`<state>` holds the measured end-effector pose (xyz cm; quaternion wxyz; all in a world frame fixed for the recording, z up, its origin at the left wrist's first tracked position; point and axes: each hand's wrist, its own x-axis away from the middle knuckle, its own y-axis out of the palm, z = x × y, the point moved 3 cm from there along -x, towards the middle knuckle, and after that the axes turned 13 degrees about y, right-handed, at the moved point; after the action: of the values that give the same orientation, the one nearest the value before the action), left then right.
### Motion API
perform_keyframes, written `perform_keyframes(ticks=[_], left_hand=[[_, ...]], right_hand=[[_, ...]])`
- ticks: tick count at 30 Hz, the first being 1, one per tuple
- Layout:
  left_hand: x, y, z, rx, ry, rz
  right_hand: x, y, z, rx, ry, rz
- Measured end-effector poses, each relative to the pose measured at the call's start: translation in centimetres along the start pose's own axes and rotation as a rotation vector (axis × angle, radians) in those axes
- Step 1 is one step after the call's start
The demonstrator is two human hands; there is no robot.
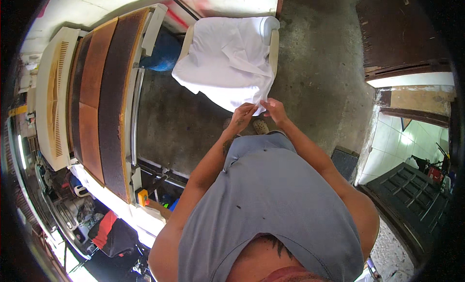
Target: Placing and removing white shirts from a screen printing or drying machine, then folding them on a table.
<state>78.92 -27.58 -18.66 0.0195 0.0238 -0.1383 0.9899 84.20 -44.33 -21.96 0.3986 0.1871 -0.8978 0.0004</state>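
Note:
A white cloth [227,64] lies draped over a pale frame [274,52] in front of me, its near edge hanging loosely. With closed fingertips, my left hand [243,113] pinches that edge near its right corner. Close beside it, my right hand [274,110] grips the same corner between thumb and fingers. Folds run up the cloth from the held corner. At the far right of the frame, a white rounded end like that of a roll [269,27] shows by the cloth. What supports the middle of the cloth is hidden beneath it.
On my left stands a large machine with brown and black panels [92,98], a metal bar [137,107] and a yellow-orange switch box [142,197]. A blue object [164,52] sits behind it. A dark panelled door [411,199] is at right, over concrete floor [319,73].

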Motion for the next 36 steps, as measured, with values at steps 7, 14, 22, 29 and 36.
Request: perform_keyframes(ticks=[7, 14, 22, 29, 36], left_hand=[[0.6, -0.6, -1.3, 0.031, -0.071, 0.283], [0.2, -0.1, 0.4, 0.106, -0.221, 0.247], [0.0, -1.3, -1.4, 0.092, -0.162, 0.363], [-1.7, -2.5, 3.5, -0.494, 0.256, 0.339], [2.9, -6.0, 6.6, -0.508, 0.344, 0.602]], right_hand=[[-0.6, -0.2, 0.6, 0.065, -0.042, 0.057], [-0.2, -2.0, 0.2, 0.23, -0.399, 0.556], [0.4, -0.5, -0.7, 0.084, -0.054, -0.001], [-2.9, -7.3, 6.8, 0.473, -0.01, 0.498], [-2.0, 10.7, -10.4, 0.083, -0.192, -0.319]])
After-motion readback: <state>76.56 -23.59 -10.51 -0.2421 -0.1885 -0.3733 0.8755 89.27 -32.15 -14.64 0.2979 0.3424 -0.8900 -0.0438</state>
